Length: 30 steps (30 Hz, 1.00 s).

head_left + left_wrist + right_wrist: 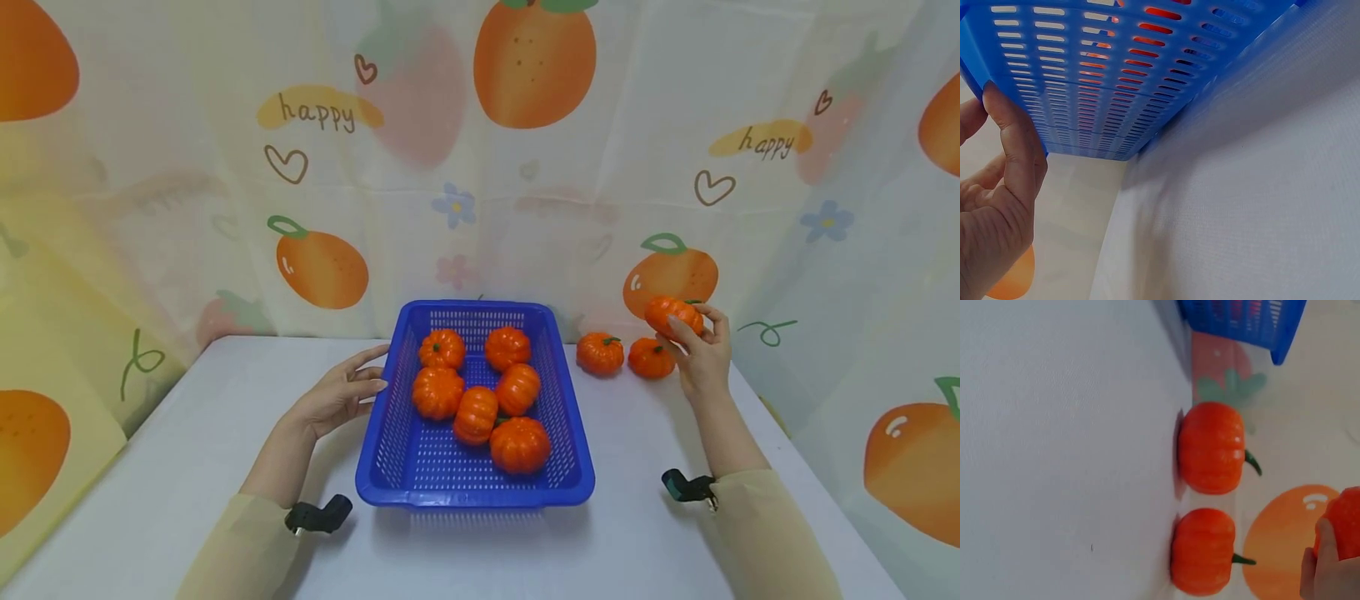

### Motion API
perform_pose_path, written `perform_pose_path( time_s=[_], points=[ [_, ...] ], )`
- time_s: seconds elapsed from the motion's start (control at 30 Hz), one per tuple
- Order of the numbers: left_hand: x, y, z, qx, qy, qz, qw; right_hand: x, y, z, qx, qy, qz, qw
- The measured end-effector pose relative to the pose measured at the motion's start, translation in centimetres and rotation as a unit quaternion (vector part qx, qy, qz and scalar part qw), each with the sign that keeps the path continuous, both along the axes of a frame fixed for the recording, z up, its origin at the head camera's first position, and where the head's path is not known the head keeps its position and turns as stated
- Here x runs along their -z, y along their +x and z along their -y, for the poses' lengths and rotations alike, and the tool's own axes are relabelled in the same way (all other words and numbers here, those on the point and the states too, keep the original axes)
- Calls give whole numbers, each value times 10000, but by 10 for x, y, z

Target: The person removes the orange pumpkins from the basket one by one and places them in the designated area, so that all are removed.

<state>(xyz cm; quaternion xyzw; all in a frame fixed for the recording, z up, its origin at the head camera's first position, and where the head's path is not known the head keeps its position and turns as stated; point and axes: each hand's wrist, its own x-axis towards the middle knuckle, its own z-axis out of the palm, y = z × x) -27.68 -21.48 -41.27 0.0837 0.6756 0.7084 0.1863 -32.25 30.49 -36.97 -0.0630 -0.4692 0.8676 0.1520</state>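
A blue plastic basket (pixel 475 497) with slotted walls stands mid-table and contains several small orange pumpkins (pixel 520 445). At its left rim is my left hand (pixel 337 397), the fingertips touching the edge; the left wrist view shows the fingers (pixel 1017 140) against the basket's outer wall. My right hand (pixel 705 358) grips a pumpkin (pixel 669 315) with a green stem, held up above the table at the right. Below and beside it, two more pumpkins, one left (pixel 599 354) and one right (pixel 651 358), sit on the table; both also appear in the right wrist view.
The white table (pixel 622 533) ends at the back against a hanging cloth (pixel 510 217) printed with fruit, hearts and lettering. That cloth also closes off the left and right sides. Black wrist cameras sit on both sleeves.
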Motion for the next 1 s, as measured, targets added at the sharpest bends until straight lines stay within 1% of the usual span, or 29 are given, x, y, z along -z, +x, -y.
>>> perform_pose_path(
  time_s=[0.1,0.2,0.33,0.43,0.53,0.6,0.73,0.8,0.9,1.0],
  points=[
    [0,0,0,-7,-29,-12,10000,4,-2,-8,361,41,78,9993],
    [0,0,0,-18,-64,-23,10000,8,-3,-16,750,315,298,9962],
    [0,0,0,-54,-130,-13,9999,12,-5,-27,1200,736,806,9868],
    [-1,1,0,-62,-151,-7,9999,15,-6,-35,1405,1117,1254,9757],
    [-1,1,-1,-54,-159,0,9999,20,-7,-44,1548,1463,1652,9630],
    [-1,1,-1,-53,-160,6,9999,25,-8,-50,1596,1563,1850,9570],
    [-1,1,-2,-65,-161,0,9998,33,-8,-59,1588,1573,2145,9508],
    [-1,1,-2,-72,-169,-16,9998,36,-9,-62,1607,1568,2220,9489],
    [0,1,-2,-74,-197,-31,9998,40,-9,-64,1679,1531,2216,9483],
    [-1,1,-2,-74,-220,-38,9997,43,-10,-65,1729,1583,2266,9454]
  ],
)
